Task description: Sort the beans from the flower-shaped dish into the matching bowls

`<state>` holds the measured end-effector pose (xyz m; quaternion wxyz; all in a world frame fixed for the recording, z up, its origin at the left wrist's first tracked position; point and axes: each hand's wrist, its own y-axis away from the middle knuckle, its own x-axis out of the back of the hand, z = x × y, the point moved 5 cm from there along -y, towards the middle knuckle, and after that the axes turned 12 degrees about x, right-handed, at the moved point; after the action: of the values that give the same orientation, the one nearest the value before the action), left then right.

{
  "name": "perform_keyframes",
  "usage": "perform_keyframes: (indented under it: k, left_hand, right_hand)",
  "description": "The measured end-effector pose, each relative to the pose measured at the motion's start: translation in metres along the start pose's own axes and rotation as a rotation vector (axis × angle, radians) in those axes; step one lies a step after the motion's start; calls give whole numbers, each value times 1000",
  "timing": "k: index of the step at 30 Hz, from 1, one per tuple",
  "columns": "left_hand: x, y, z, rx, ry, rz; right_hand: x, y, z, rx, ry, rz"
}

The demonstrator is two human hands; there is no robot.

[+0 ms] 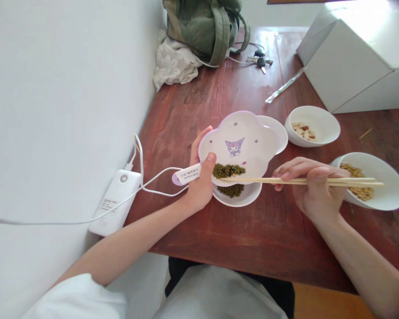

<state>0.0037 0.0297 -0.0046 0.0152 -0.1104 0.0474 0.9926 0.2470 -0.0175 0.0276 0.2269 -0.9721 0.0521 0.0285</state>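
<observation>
My left hand [202, 177] grips the edge of a cloud-shaped plate [249, 128] with a purple rim and a cartoon figure, thumb on top. The plate is tilted toward me, and green beans [228, 170] lie along its lower edge. Under that edge stands a white bowl [244, 201] holding more green beans. In my right hand [314, 186] is a pair of chopsticks [269, 180], closed around by the fingers, with the tips at the beans on the plate. A tag [189, 174] sticks out beside my left thumb.
Right of the plate are a white bowl with pale and reddish pieces [319, 119] and a bowl of yellowish beans [389, 181]. Another white bowl [279, 133] is partly hidden behind the plate. A power bank [115, 204] with cables, a green bag [199, 31], keys [261, 62] and a white box [349, 66] surround them.
</observation>
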Motion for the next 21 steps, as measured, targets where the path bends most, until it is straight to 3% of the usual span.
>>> perform_keyframes:
  k: [9,15,21]
  left_hand:
    - [-3,-1,4,3,9,-15]
    - [-5,-1,8,23,23,-14]
    - [-4,-1,6,12,14,-6]
  right_hand:
    - [-10,0,-9,172,91,14]
    - [-15,2,-13,182,180,-141]
    - [-12,0,-11,162,179,-149]
